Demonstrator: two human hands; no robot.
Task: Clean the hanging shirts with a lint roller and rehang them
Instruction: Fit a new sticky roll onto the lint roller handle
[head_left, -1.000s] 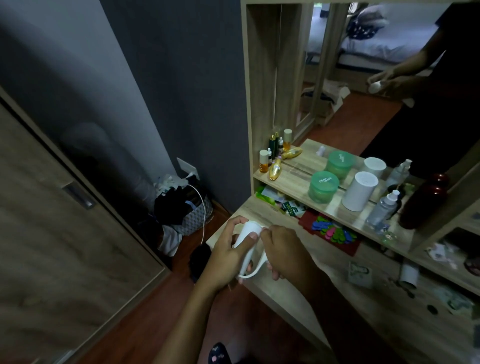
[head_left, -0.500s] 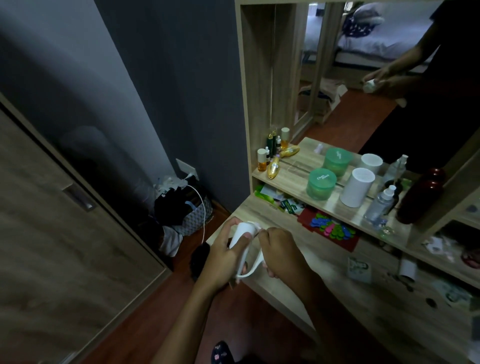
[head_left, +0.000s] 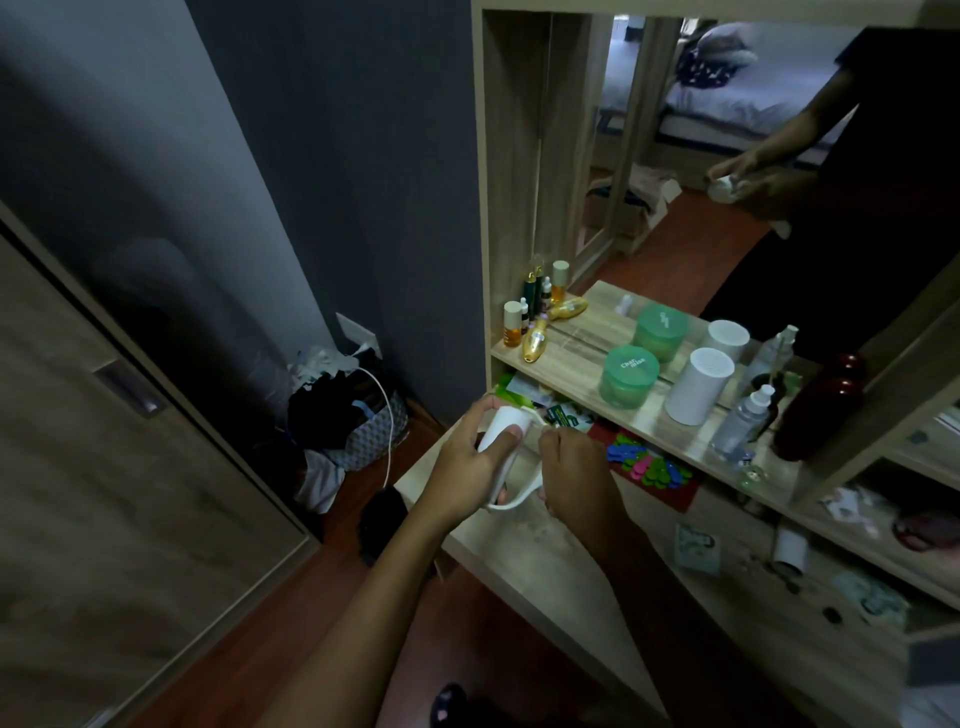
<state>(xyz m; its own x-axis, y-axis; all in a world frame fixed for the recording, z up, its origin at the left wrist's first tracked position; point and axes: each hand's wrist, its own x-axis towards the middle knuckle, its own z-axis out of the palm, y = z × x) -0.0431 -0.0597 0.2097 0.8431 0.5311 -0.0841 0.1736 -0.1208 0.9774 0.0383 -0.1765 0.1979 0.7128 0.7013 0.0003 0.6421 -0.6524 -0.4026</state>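
Two hands hold a white lint roller (head_left: 506, 428) over the near-left corner of the wooden desk (head_left: 519, 551): the left hand (head_left: 467, 460) grips its barrel and the right hand (head_left: 571, 467) curls round its handle. Beyond them a shelf (head_left: 571, 364) below a mirror (head_left: 727, 130) carries green jars (head_left: 628, 376). A grey wall (head_left: 337, 156) stands to the left.

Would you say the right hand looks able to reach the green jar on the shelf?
Probably yes: the green jar stands unobstructed at the shelf edge, but the right hand grips the lint roller.
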